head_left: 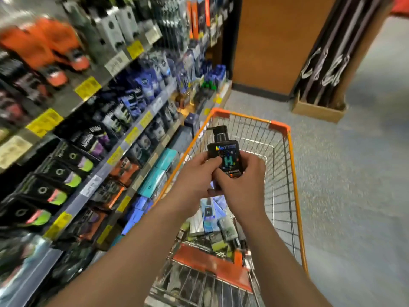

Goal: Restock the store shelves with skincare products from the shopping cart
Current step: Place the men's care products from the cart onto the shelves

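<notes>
Both our left hand (194, 173) and right hand (241, 182) curl round the black plastic pump bottle (224, 156) above the orange-rimmed wire shopping cart (294, 196); a slack regrip could drop it among the boxes below.

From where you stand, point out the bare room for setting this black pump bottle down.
The orange-framed wire shopping cart is bare at its far end, between the front rim and the boxed products heaped near the handle. The grey speckled floor right of the cart is open. The store shelves on the left look packed; blur hides any gaps.
</notes>
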Tool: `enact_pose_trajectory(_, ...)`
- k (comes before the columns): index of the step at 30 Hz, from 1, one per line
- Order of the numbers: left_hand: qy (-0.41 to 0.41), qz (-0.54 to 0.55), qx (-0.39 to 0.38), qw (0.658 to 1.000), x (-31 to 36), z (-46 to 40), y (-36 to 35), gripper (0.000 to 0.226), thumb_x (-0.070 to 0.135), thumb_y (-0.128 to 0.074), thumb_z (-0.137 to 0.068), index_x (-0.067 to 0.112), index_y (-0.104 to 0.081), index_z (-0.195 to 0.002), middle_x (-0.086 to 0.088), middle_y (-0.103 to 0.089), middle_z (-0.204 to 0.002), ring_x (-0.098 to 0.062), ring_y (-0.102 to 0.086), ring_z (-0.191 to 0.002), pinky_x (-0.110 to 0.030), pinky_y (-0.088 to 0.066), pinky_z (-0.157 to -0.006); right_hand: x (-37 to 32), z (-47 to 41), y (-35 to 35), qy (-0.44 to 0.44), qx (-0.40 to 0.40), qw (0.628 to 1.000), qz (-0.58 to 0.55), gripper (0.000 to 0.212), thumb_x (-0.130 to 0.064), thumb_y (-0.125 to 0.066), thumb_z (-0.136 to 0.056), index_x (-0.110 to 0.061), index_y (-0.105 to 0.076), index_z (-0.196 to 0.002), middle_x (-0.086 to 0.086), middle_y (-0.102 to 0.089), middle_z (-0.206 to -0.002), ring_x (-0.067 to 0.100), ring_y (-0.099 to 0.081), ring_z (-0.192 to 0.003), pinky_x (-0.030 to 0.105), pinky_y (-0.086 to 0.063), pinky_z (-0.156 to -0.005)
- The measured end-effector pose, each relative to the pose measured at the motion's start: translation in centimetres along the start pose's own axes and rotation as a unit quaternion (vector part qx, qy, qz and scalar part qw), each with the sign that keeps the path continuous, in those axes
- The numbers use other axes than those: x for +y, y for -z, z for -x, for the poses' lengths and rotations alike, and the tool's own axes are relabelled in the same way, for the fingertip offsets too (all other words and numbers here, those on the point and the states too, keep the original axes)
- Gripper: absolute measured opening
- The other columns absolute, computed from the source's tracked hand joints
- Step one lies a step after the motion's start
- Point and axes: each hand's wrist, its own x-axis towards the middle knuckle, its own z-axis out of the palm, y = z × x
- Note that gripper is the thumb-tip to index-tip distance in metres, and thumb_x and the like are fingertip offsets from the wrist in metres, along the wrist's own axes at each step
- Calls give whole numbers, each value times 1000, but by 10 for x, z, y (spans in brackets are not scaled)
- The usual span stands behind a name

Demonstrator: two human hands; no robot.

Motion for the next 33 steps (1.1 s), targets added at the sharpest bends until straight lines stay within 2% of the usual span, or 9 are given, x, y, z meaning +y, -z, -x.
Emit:
enact_pose_trajectory(2,-24,0,12,1000,19,16,8,23,19,-54,-105,29,-74,-105,0,-80,-99,-13,-76,-85,-39,-63,-65,-20,5,3,16,-19,999,-33,46,-34,-82,-82,-28,-57,-119,-14,-50,-118,-9,-52,-105,12,-44,-83)
enact_pose_trajectory(4,-45,-6,29,999,37,31,18,22,22,-55,-105,30,-75,-105,-2,-79,-99,-16,-76,-84,-47,-65,-74,-40,9,3,23,-34,996,-78,31,-35,-75,-91,-33,-59,-117,-14,-59,-119,-3,-60,-105,19,-50,-85)
enact_pose_trajectory(8,-100,-4,54,994,71,61,41,19,25,-54,-105,27,-73,-109,-5,-79,-101,-19,-75,-87,-44,-63,-72,-84,12,1,45,-77,984,-155,21,-25,-66,-99,-41,-64,-111,-18,-71,-110,-5,-68,-94,24,-54,-83)
enact_pose_trajectory(12,-144,9,75,987,100,92,67,20,25,-55,-105,26,-73,-113,-6,-78,-104,-24,-74,-91,-37,-58,-63,-123,19,-8,57,-148,966,-206,22,-23,-68,-99,-28,-72,-120,-10,-78,-108,7,-73,-100,31,-57,-89)
enact_pose_trajectory(16,-190,11,94,977,121,123,103,20,22,-55,-105,25,-73,-113,-4,-78,-104,-22,-75,-86,-46,-61,-74,-161,34,-28,81,-220,943,-238,20,-10,-64,-100,-26,-75,-103,-6,-80,-98,13,-75,-92,27,-60,-78)
enact_pose_trajectory(22,-219,31,121,968,132,169,174,20,21,-56,-105,27,-71,-116,-4,-78,-109,-24,-76,-92,-45,-61,-73,-207,70,-77,106,-281,921,-247,17,-17,-73,-95,-18,-74,-112,1,-79,-107,21,-74,-105,42,-57,-98)
enact_pose_trajectory(26,-243,20,146,959,136,209,230,22,19,-56,-106,23,-70,-122,-5,-78,-112,-28,-77,-97,-54,-62,-82,-239,107,-121,135,-329,908,-223,25,-24,-75,-93,-19,-73,-117,1,-78,-109,23,-74,-105,41,-59,-91)
enact_pose_trajectory(30,-266,15,199,943,136,248,289,19,13,-59,-103,23,-68,-118,0,-78,-106,-22,-77,-93,-46,-64,-77,-270,146,-170,168,-355,901,-187,27,-37,-78,-91,-28,-73,-116,-6,-78,-110,18,-74,-103,47,-59,-92)
enact_pose_trajectory(33,-279,24,240,930,134,274,331,23,7,-63,-100,21,-63,-118,-2,-77,-105,-23,-77,-93,-42,-63,-75,-294,176,-205,182,-374,892,-177,22,-33,-77,-93,-30,-71,-113,-12,-78,-107,10,-73,-101,40,-58,-94)
